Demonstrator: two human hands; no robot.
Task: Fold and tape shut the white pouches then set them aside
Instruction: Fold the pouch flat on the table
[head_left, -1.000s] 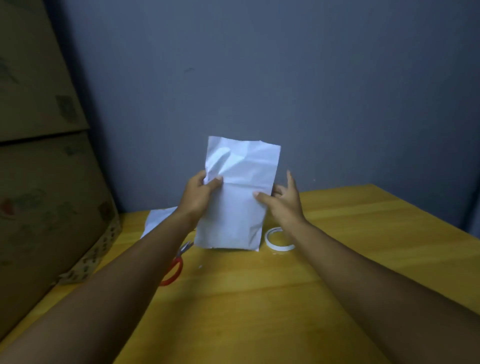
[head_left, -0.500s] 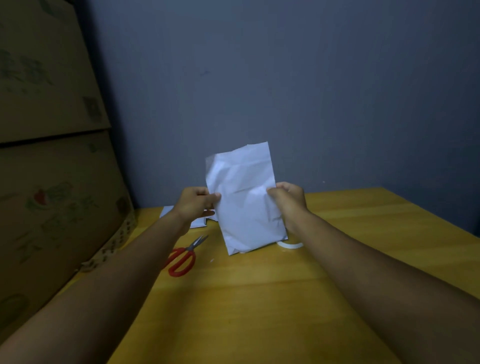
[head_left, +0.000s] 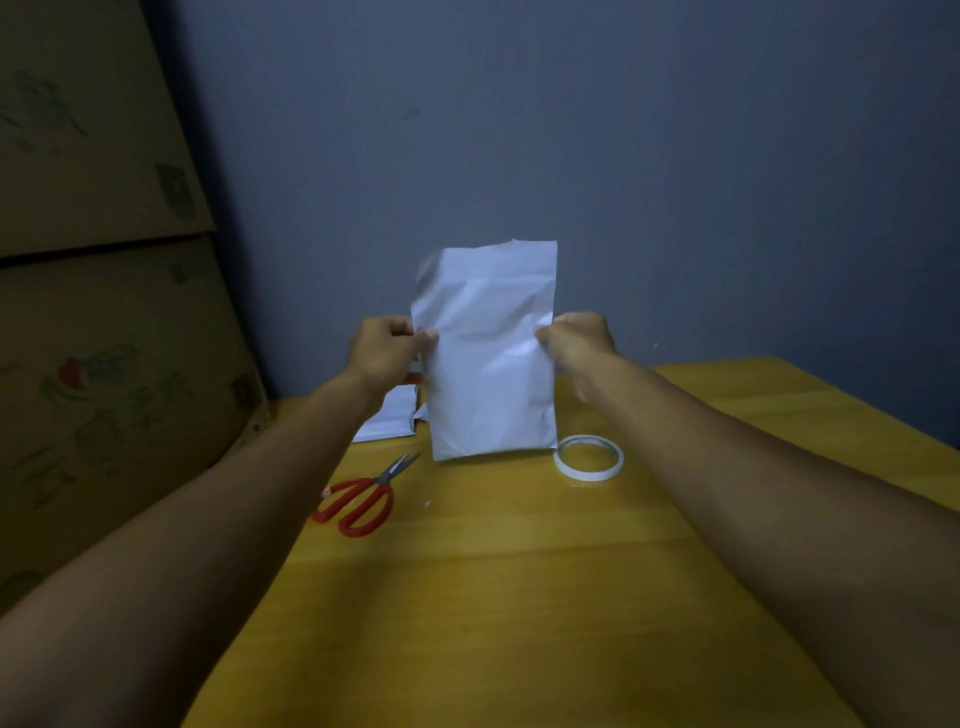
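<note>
A white pouch stands upright above the yellow wooden table, its top unfolded. My left hand pinches its left edge and my right hand grips its right edge, both at mid height. A roll of white tape lies flat on the table just right of the pouch's lower corner. Red-handled scissors lie to the lower left of the pouch. More white pouches lie flat behind my left wrist, partly hidden.
Stacked cardboard boxes fill the left side, touching the table's left edge. A blue-grey wall stands right behind the table. The table's right edge slants off to the right.
The pouch has straightened from a leftward tilt to upright. My right hand went from open fingers against it to a closed grip on its right edge. The tape roll came fully into sight.
</note>
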